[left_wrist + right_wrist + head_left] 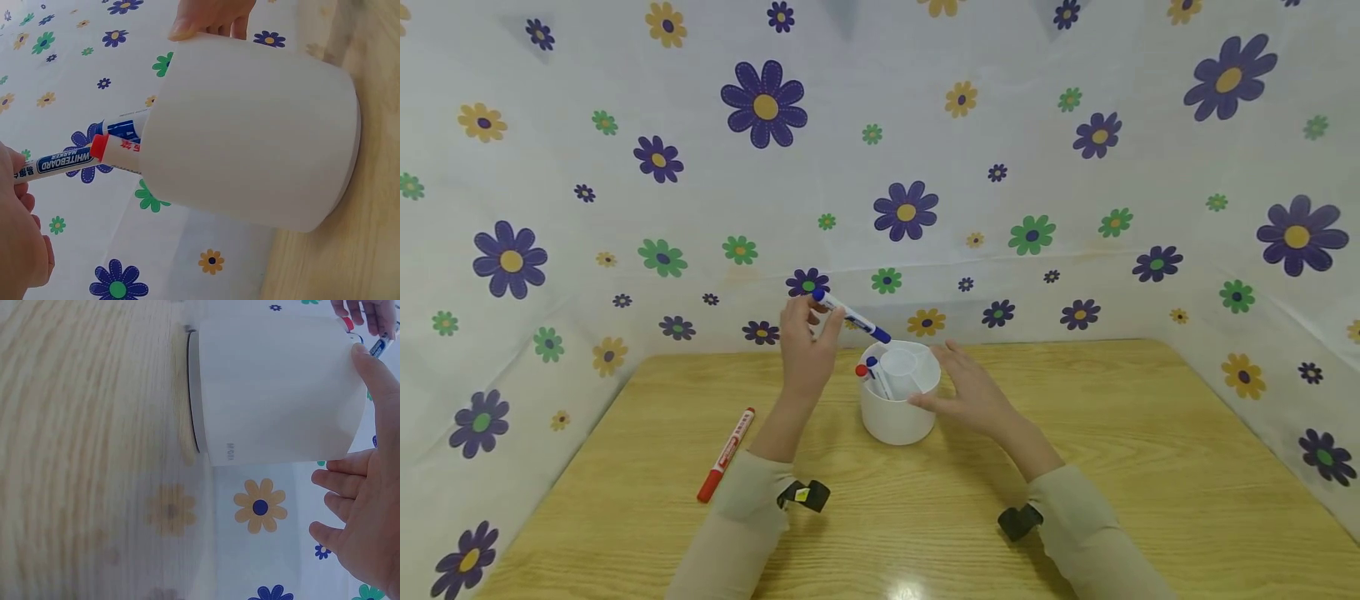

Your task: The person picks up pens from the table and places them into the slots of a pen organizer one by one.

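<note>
My left hand (808, 346) pinches a blue whiteboard marker (852, 317) between thumb and fingers, tilted, its lower blue end over the rim of a white round pen holder (898, 421). Inside the holder's left side stand a red-tipped marker (119, 153) and a blue-tipped marker (880, 379). The holder has dividers and a round middle compartment. My right hand (973, 392) is at the holder's right side, thumb on the near rim, other fingers spread along the far side. In the right wrist view, the holder (281, 394) hides part of the markers.
A red marker (726, 454) lies on the wooden table (1075, 433) left of the holder, beside the left forearm. A white cloth with printed flowers (842, 183) hangs behind the table and along both sides.
</note>
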`<state>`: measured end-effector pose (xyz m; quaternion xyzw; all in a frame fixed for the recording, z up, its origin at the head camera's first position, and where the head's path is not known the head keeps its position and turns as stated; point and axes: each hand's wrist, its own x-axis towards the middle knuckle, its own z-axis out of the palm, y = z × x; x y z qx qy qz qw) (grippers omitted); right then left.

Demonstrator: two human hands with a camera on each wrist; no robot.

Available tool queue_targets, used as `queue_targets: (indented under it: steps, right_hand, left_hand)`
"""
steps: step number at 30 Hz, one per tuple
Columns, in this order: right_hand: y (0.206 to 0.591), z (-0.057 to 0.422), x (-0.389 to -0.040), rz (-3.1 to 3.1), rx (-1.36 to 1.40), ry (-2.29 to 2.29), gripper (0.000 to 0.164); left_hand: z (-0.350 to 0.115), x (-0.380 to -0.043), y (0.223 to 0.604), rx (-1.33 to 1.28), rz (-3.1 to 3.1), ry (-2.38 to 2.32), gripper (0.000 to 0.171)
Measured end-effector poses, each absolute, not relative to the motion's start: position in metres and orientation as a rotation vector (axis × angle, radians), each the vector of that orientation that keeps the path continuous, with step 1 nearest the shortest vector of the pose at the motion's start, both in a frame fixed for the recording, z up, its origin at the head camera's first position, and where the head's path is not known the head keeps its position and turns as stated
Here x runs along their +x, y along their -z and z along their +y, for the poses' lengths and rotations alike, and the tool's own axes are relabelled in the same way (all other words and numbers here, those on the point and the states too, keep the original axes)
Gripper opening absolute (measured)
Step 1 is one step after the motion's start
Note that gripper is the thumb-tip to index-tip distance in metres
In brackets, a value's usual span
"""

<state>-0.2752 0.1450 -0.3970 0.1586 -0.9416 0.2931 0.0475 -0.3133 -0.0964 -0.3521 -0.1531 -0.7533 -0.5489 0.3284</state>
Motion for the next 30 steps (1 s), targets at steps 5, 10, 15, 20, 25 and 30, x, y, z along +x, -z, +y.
queue_targets:
  steps: [5, 10, 15, 20, 25, 30]
  right_hand:
    - [0.401, 0.146, -0.275, -2.852, 0.498, -0.889, 0.091]
    - [0.405, 0.147, -0.275, -2.831, 0.522, -0.878, 0.091]
    - [0.407, 0.149, -0.273, -2.831, 0.517, -0.89, 0.091]
    - [0.41, 0.15, -0.272, -2.832, 0.51, -0.879, 0.092]
    - [0.41, 0.151, -0.27, -2.826, 0.521, -0.861, 0.091]
    - [0.41, 0.151, -0.269, -2.81, 0.54, -0.858, 0.089]
  left_hand:
    - [-0.094, -0.312, 0.36, -0.366, -1.99, 1.513, 0.022]
    - [-0.093, -0.313, 0.367, -0.341, -2.029, 1.55, 0.023]
    - [-0.092, -0.312, 0.37, -0.335, -2.131, 1.535, 0.025]
    - [-0.091, -0.31, 0.373, -0.341, -2.198, 1.513, 0.029]
    - [-0.091, -0.308, 0.374, -0.349, -2.241, 1.51, 0.028]
    - [-0.089, -0.307, 0.376, -0.337, -2.293, 1.501, 0.029]
